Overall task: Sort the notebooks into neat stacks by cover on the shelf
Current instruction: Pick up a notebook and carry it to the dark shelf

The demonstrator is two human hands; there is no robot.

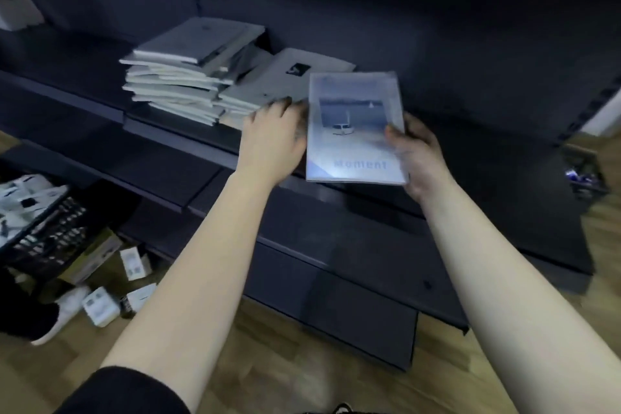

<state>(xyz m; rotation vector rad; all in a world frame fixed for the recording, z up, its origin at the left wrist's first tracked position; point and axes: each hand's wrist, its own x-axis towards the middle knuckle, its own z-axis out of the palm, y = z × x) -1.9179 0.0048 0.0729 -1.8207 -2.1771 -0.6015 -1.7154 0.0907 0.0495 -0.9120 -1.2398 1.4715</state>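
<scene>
Between the hands (418, 158), blue notebook (355, 131)

Notebook (353, 131) between left hand (272, 138) and right hand (416, 151) (grey stacks (174, 87) behind)

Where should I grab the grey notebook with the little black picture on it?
Probably by its front edge, near the left hand. The grey notebook lies flat on a low pile, so slide fingers under from the front, thumb on top. The tall stack crowds its left side and the shelf's back wall is behind it.
</scene>
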